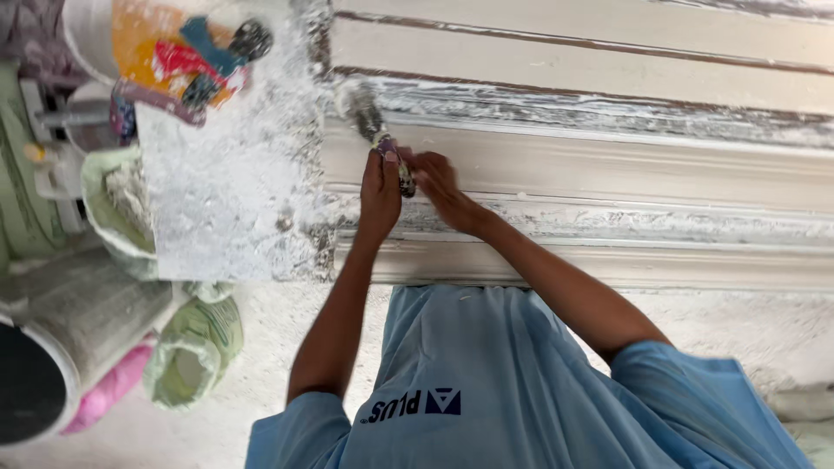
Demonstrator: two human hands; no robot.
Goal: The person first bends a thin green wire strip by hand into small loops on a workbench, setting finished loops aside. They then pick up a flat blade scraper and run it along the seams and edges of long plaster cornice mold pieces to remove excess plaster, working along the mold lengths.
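While both hands meet over the plaster moulding [608, 174], my left hand [380, 187] keeps a closed grip on the brush [375, 130]. Its long axis slants up-left, bristles leading. My right hand [434, 178] pinches the handle end alongside.

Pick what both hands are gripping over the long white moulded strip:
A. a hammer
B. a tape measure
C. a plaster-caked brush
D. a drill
C: the left hand and right hand close together on the handle of a plaster-caked brush, whose white-coated head rests against the moulded strip.
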